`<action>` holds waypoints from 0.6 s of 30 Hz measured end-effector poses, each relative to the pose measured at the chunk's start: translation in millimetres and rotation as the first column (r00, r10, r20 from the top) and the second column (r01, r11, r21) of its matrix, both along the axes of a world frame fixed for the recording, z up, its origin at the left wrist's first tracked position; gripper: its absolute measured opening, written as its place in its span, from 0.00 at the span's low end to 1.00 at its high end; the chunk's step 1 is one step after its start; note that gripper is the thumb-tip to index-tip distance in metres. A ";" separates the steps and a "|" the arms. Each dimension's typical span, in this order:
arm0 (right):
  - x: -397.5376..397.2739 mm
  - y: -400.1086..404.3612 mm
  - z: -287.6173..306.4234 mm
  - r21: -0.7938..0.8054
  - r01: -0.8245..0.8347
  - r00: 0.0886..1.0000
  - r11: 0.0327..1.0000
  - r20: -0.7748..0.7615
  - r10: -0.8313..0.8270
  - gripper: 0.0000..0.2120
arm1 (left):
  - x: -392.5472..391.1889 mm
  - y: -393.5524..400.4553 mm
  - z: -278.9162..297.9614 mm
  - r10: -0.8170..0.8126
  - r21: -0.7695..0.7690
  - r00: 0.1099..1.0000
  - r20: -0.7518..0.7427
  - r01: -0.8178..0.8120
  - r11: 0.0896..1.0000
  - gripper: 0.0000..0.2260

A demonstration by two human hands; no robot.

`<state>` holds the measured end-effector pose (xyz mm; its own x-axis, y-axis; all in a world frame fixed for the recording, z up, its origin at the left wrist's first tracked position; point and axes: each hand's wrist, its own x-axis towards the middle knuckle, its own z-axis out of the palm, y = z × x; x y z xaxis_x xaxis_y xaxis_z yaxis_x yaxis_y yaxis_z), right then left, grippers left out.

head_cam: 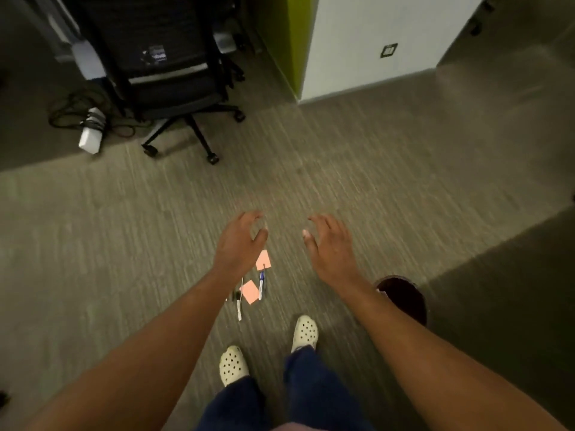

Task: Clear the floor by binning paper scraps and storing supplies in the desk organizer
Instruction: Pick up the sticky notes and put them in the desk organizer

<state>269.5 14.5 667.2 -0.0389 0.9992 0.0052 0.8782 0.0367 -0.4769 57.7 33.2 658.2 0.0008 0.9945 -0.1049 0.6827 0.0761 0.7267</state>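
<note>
over at the far left a white power adapter (91, 134) lies in its tangle of cables beside the black office chair (174, 73), out of the walkway, so it looks like part of the desk setup and not something to tidy. coming across, the person's left hand (238, 244) hangs out in front with fingers spread and curled, gripping nothing, poised above the litter as if sizing up a first pick. just under and beside it, on the carpet (124, 228), sit the things that matter: a white marker (239, 307), then two pink paper scraps (250, 292) (263, 259) with a blue-capped pen (261, 286) lying between them, all clustered just ahead of the person's cream clogs (305, 332) (scattered loosely, the way dropped things land). the right hand (331, 247) mirrors the left, open wide and empty. further right, partly behind that forearm, is a dark round bin (404, 298), near enough that the scraps need only a short carry. the desk organizer is not in view, so the pens likely mean a trip elsewhere.
</note>
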 end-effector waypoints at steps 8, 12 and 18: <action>-7.2 30.3 -92.0 -0.195 -0.226 0.973 0.955 -0.009 0.229 0.17 | -18.1 -15.8 -80.2 0.167 -0.173 0.985 -0.053 -0.174 0.969 0.16; -4.6 29.2 -142.2 -0.297 -0.277 0.953 0.914 0.033 0.300 0.17 | -24.4 -28.7 -127.5 0.239 -0.266 0.968 -0.070 -0.249 0.931 0.16; -14.9 26.2 -240.0 -0.409 -0.285 0.941 0.867 0.050 0.333 0.18 | -35.9 -50.1 -235.7 0.304 -0.394 0.951 -0.051 -0.299 0.869 0.14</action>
<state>254.6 40.7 427.3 -0.3225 0.8552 -0.4057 0.9021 0.1480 -0.4053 21.9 -17.0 422.4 -0.2884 0.8239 -0.4878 0.5725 0.5568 0.6019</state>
